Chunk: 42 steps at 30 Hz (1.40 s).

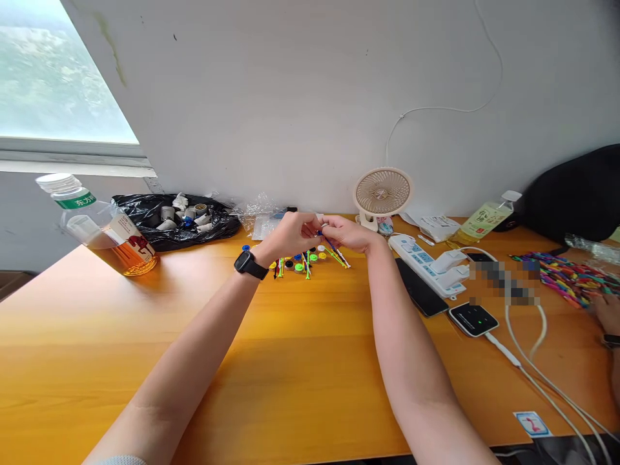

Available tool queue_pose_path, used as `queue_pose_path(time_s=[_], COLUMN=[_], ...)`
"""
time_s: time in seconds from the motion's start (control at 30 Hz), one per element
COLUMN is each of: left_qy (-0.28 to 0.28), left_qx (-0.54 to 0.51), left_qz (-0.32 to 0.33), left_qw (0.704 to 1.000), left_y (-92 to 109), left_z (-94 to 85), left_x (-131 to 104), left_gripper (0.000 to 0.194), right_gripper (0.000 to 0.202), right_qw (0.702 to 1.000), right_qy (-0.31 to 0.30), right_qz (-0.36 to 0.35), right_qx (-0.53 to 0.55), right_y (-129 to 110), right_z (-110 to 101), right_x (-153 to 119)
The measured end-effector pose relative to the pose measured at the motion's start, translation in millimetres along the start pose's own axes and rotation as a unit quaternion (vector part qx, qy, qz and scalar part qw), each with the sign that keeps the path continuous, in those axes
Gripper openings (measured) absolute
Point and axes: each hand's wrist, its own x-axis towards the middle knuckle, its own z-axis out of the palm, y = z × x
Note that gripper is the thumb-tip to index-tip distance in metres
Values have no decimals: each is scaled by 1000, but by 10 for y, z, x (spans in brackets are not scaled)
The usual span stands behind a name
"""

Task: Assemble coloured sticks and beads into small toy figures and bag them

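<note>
My left hand point(293, 234), with a black watch on its wrist, and my right hand point(349, 234) meet above the far part of the table, fingers pinched together. Between their fingertips is a small thin dark-blue plastic stick point(330, 243); its exact shape is partly covered by the fingers. Below the hands lie several small round plastic pieces, among them a green one point(299, 267) and a black one point(289, 264). Thin coloured sticks, such as a green stick point(307, 266), are scattered among them.
A tea bottle point(119, 242) and a black plastic bag point(217, 223) with bits stand left. Behind is a small fan point(382, 194). To the right are a power strip point(421, 261), a phone point(419, 287), cables, another bottle point(487, 219), and another person's hand point(606, 315) by colourful sticks point(571, 278).
</note>
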Motion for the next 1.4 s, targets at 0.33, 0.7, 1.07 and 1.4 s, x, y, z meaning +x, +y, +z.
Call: queue_pose_path(time_s=[0.33,0.7,1.07,1.4], left_qy=[-24,-20,-220,-232], left_qx=[-13,1,71,186], left_qz=[-10,-50,-9,-24], left_qw=[1000,999,973,954], left_y=[-90,-200,-307,-395], left_z=[66,-7,640,357], left_x=[-14,1,-118,-86], left_gripper=[7,10,9,6], right_gripper=[22,18,14,13], right_qw=[995,996,913,913], right_qy=[-39,45,79,12], right_qz=[35,76,257,184], right_qx=[83,-10,-307,-364], right_y=[128,144,558,372], right_z=[41,-70,-340,-170], right_x=[80,42,102,162])
